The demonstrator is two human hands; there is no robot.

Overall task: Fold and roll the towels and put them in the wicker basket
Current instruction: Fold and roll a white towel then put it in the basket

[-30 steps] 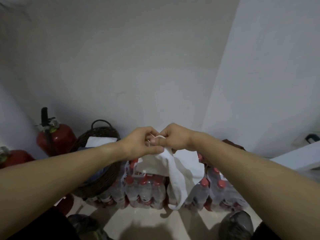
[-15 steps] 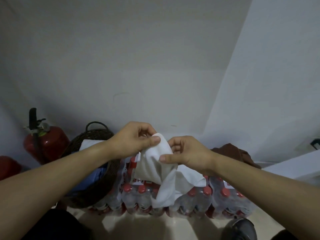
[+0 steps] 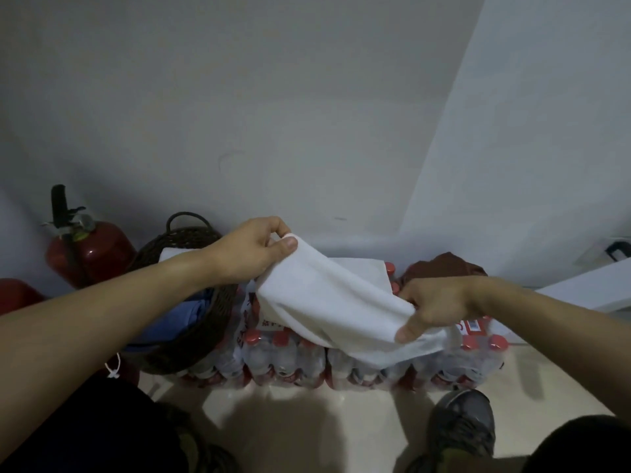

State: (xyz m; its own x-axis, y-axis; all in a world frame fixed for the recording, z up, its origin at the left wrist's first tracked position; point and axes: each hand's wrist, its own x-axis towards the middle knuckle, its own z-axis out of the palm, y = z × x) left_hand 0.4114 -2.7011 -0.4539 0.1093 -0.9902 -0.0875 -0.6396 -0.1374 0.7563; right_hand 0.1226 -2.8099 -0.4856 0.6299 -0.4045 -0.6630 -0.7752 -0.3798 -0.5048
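Pale walls meet in a corner above a light tiled floor (image 3: pixel 341 425), and against the wall stand shrink-wrapped packs of water bottles (image 3: pixel 283 356) with red caps. Over these packs a white towel (image 3: pixel 327 302) is stretched on a slant between both hands. The left hand (image 3: pixel 251 252) pinches the towel's upper end between thumb and curled fingers, raised above the rim of the wicker basket (image 3: pixel 191 322). The right hand (image 3: pixel 435 303) grips the lower end, thumb on top and fingers curled beneath, lower and nearer to the camera. The towel's lower edge sags onto the bottle caps. The basket, dark and round with a small handle loop, stands just left of the packs and holds a white towel and blue cloth. A red fire extinguisher (image 3: pixel 90 247) stands left of the basket. A brown cloth (image 3: pixel 444 269) lies on the packs behind the right hand. A shoe (image 3: pixel 461 425) shows at the bottom.
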